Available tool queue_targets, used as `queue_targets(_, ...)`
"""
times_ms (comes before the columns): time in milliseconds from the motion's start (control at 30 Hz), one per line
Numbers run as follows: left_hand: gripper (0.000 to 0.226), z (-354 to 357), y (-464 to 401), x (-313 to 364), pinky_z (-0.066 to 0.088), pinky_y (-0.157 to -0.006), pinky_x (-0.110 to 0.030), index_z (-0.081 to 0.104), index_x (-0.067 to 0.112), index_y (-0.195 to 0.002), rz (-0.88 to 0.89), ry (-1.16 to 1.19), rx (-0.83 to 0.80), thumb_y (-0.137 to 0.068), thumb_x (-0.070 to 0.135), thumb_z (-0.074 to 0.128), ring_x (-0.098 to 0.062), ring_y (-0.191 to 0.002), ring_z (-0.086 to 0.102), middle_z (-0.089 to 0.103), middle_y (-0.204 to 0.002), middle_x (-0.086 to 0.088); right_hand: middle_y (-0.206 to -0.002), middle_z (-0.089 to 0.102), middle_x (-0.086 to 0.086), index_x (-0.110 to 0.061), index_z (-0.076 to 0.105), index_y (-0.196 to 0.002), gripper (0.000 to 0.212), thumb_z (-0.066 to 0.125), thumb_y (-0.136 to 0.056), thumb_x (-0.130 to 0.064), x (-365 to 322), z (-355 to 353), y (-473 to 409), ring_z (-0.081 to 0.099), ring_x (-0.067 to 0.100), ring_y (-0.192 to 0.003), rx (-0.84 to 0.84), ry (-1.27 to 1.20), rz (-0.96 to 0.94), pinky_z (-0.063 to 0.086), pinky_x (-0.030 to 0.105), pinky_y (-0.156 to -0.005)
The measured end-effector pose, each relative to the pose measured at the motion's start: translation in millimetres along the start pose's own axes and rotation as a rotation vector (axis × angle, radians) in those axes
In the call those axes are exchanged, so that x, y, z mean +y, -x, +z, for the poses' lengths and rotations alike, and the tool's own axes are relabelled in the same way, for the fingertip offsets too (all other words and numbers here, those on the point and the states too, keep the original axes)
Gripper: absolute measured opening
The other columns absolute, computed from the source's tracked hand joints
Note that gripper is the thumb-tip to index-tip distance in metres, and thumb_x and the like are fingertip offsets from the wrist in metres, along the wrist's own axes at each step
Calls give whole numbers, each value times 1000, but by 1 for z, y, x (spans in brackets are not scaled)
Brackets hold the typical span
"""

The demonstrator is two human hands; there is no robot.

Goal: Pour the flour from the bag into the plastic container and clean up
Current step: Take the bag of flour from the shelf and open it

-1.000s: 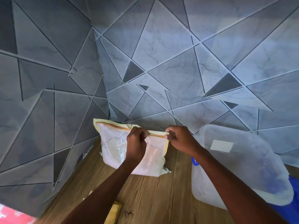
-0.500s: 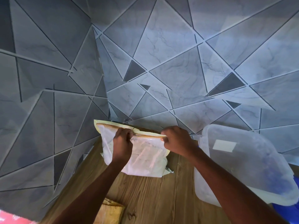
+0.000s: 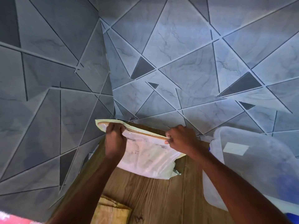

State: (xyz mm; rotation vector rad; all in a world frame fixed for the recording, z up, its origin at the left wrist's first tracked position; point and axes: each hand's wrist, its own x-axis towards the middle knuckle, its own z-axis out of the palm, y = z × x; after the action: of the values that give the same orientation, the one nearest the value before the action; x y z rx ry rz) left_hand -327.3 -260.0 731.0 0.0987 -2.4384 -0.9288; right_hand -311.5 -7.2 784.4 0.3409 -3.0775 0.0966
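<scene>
Pale plastic bag (image 3: pixel 145 157) of flour is standing on the wooden tabletop (image 3: pixel 161 199), beside the lidded plastic container (image 3: pixel 252 167). Left hand (image 3: pixel 115 139) is pinching its top edge near the left corner; right hand (image 3: pixel 180 139) is pinching the right end.

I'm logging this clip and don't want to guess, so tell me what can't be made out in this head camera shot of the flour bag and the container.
Head view:
- Whether the bag seal is open: left hand and right hand cover its ends.
- The plastic container contents: its frosted lid blurs them; its right side is cut off by the frame edge.
- The yellow cloth: cut off by the bottom edge.
</scene>
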Motion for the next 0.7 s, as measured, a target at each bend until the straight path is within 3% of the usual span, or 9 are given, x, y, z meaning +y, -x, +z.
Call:
queue_targets(167, 30, -39, -32, -27, 51, -80, -40, 67, -1, -94, -124, -39, 140, -75, -16, 50, -40, -89, 60, 58, -101, -22, -105, 69, 3, -28, 66, -96, 23, 69, -84, -48, 9, 1, -1, 67, 31, -104, -80, -31, 52, 50, 36, -88)
queue_targets(333, 26, -60, -34, -43, 42, -73, -32, 68, -6, -87, -30, 3, 154, -74, -20, 51, -37, -81, 63, 61, -93, -25, -115, 63, 6, -30, 63, -107, 37, 71, -77, -49, -10, -8, -15, 65, 32, -108, -152, -22, 61, 50, 38, -90)
queue_targets(433, 20, -60, -30, -44, 36, -65, -15, 68, -6, -88, 35, 46, 177, -79, -18, 55, -23, -79, 57, 63, -94, -23, -120, 62, 5, -31, 61, -116, 52, 71, -74, -59, -38, -9, -30, 64, 31, -111, -169, -95, 23, 50, 39, -91)
queue_targets(500, 21, -58, -29, -44, 38, -68, -7, 68, -5, -89, 40, 90, 191, -80, -18, 54, -21, -81, 57, 62, -95, -21, -127, 59, 5, -32, 57, -123, 54, 72, -77, -57, -59, -5, -43, 61, 30, -118, -161, -132, -22, 49, 40, -94)
queue_targets(600, 25, -53, -31, -46, 43, -72, -22, 68, -4, -91, 13, 140, 194, -80, -19, 51, -27, -83, 62, 61, -97, -20, -139, 54, 4, -29, 46, -139, 66, 73, -83, -48, -89, -3, -66, 53, 28, -130, -131, -130, -108, 47, 42, -102)
queue_targets(700, 22, -52, -32, -49, 46, -74, -24, 68, -3, -90, 6, 162, 193, -83, -17, 52, -29, -85, 63, 61, -97, -18, -141, 55, 8, -23, 47, -141, 74, 82, -78, -41, -111, -1, -88, 55, 31, -129, -185, -141, -127, 48, 44, -104)
